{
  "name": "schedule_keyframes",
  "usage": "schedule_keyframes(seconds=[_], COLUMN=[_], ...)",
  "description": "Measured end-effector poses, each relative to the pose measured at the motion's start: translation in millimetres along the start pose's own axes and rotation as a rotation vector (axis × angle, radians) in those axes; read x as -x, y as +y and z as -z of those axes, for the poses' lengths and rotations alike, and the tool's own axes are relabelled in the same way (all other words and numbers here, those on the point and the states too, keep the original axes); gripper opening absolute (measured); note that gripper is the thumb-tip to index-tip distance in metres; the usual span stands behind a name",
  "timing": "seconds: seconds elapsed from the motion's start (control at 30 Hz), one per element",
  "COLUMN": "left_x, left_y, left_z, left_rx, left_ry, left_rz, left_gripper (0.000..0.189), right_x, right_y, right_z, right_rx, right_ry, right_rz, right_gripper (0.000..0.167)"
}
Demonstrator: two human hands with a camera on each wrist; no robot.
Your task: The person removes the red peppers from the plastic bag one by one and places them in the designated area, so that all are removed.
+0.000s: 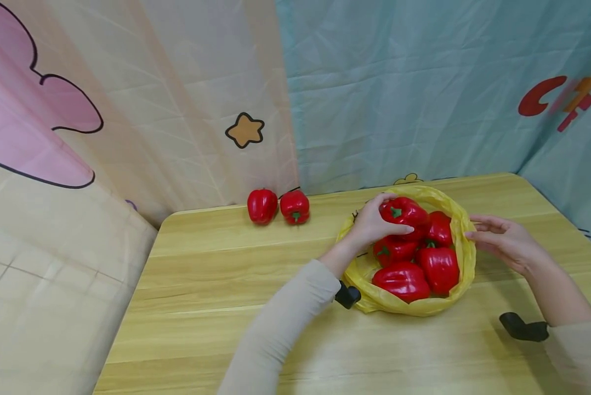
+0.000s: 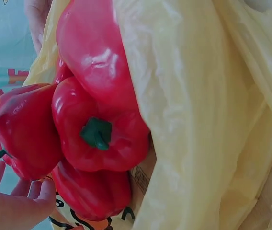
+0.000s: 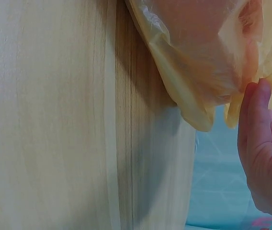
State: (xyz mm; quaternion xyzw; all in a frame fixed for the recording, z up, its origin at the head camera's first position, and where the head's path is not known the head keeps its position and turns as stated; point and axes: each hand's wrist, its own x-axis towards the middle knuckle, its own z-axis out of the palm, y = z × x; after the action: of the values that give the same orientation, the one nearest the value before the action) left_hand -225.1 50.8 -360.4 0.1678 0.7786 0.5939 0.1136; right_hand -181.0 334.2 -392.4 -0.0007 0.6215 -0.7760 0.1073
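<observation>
A yellow plastic bag [image 1: 465,258] stands wide-mouthed on the table, with several red bell peppers [image 1: 439,269] inside it. Over its far left part, my left hand [image 1: 374,222] grips one red bell pepper [image 1: 403,211] with a green stem. The left wrist view shows that pepper [image 2: 26,132] between thumb and fingers, against the other peppers. At the bag's right side my right hand [image 1: 510,241] pinches the rim. The right wrist view has its fingertips [image 3: 258,91] on the thin yellow plastic [image 3: 198,76].
Two more red bell peppers, one on its side [image 1: 262,207] and one showing its stem [image 1: 294,207], lie side by side near the back edge of the wooden table [image 1: 216,285]. A printed curtain [image 1: 374,99] hangs right behind the table.
</observation>
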Motion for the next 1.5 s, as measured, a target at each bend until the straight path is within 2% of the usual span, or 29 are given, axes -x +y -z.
schedule_keyframes(seconds=[0.3, 0.77, 1.17, 1.5], left_x=[-2.8, 1.8, 7.8, 13.7], left_y=[-1.7, -1.0, -0.7, -0.3], left_z=[-5.8, -3.3, 3.4, 16.4], left_rx=[0.039, 0.089, 0.225, 0.188], left_ry=[0.016, 0.048, 0.05, 0.025], left_rz=[-0.007, 0.026, 0.025, -0.014], left_gripper=[0.065, 0.063, 0.062, 0.063], right_x=[-1.0, -1.1, -2.7, -2.3], right_y=[0.9, 0.8, 0.9, -0.2], right_z=[0.7, -0.2, 0.6, 0.0], right_rx=[-0.022, -0.014, -0.007, 0.008], right_ry=[-0.008, 0.006, -0.002, 0.009], right_rz=[-0.002, -0.01, -0.014, -0.025], right_gripper=[0.035, 0.034, 0.032, 0.032])
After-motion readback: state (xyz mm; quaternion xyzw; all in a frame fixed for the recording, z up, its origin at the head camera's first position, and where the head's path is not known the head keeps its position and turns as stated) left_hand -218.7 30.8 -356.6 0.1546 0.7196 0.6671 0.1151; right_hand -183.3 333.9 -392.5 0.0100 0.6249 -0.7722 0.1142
